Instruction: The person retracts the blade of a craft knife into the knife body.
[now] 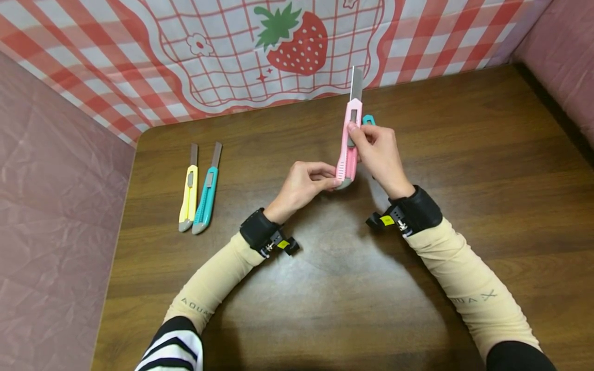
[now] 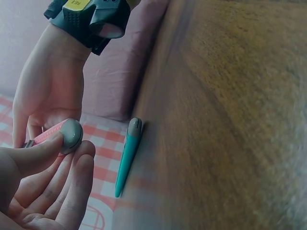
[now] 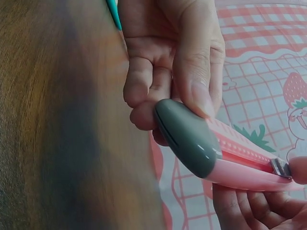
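A pink box cutter point(image 1: 345, 158) is held up between both hands, its wide metal blade point(image 1: 356, 85) slid out and pointing away toward the cloth. My left hand point(image 1: 303, 183) pinches the grey end cap point(image 3: 187, 139) between thumb and fingers. My right hand point(image 1: 378, 154) grips the body farther up, its thumb at the metal slider point(image 3: 280, 167). Partly hidden behind the right hand, a teal box cutter point(image 1: 368, 119) lies on the table; more of this teal cutter point(image 2: 127, 158) shows in the left wrist view.
On the left of the wooden table point(image 1: 297, 299), a yellow box cutter point(image 1: 187, 201) and another teal box cutter point(image 1: 208, 196) lie side by side, blades out. A red checked cloth with a strawberry point(image 1: 301, 49) hangs along the back edge. Pink fabric point(image 1: 51, 232) covers the sides.
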`<state>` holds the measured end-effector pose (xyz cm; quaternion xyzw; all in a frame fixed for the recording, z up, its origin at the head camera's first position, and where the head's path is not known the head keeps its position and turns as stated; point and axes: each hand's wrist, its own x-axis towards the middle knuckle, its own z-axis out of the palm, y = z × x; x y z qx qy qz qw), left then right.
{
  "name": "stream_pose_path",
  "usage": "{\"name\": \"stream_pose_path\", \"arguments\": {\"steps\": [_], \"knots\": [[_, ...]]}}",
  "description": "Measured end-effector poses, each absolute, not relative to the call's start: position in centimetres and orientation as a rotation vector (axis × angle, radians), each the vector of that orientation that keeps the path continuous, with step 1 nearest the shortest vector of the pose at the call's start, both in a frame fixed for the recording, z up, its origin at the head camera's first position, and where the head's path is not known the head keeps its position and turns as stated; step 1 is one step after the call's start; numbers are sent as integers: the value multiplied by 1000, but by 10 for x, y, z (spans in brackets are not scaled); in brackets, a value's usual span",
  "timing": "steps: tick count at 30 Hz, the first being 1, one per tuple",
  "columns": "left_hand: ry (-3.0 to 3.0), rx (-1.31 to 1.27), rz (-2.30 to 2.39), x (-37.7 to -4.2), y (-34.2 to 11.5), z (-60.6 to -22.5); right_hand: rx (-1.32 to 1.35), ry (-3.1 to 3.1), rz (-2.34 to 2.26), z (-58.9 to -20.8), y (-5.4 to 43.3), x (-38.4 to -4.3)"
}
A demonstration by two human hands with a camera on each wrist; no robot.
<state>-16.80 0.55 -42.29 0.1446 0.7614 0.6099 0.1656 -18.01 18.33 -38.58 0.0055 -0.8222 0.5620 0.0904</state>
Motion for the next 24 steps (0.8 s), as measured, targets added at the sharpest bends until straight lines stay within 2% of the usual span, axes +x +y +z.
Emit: {"name": "stream_pose_path", "arguments": {"steps": [24], "knots": [[2162,443,1745,-168,6,-423,27,-2453,1670,-385,184,-178]]}}
